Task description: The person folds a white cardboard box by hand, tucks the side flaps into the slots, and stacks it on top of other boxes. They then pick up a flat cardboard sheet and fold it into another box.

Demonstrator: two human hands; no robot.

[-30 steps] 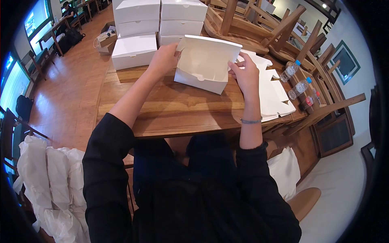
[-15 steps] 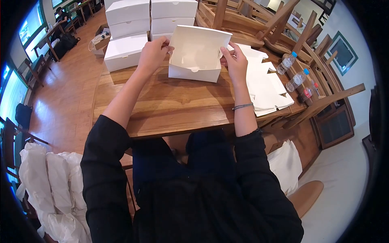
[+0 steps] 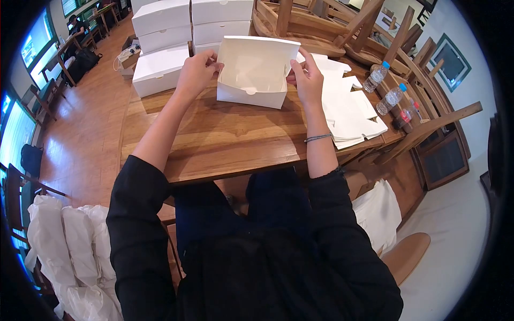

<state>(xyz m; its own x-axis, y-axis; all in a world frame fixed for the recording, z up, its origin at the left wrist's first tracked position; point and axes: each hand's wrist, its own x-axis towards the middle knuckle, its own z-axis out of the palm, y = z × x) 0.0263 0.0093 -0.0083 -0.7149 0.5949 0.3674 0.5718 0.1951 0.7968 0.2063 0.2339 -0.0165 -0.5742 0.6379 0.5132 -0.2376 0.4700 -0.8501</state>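
Note:
A white cardboard box [image 3: 251, 97] stands on the wooden table [image 3: 230, 142] with its lid raised at the back and its inside showing bare. At the box's left side, my left hand [image 3: 199, 69] pinches the edge near the lid, fingers closed. On the opposite side my right hand [image 3: 307, 75] grips the right edge by the lid, thumb toward the front and some fingers hidden behind the cardboard. Right of the box lies a stack of flat white box blanks [image 3: 350, 109]. Behind it, closed white boxes [image 3: 163, 40] are piled up.
Water bottles with blue caps [image 3: 392, 100] and a red-labelled bottle [image 3: 408, 116] stand along the table's right side. Upturned wooden chairs [image 3: 321, 37] crowd the back right. White plastic-wrapped bundles [image 3: 69, 246] sit at lower left. A person [image 3: 76, 27] sits far off at left.
The view has shifted slightly. Both hands remain at the box's sides, with only small finger movement; the lid stays raised.

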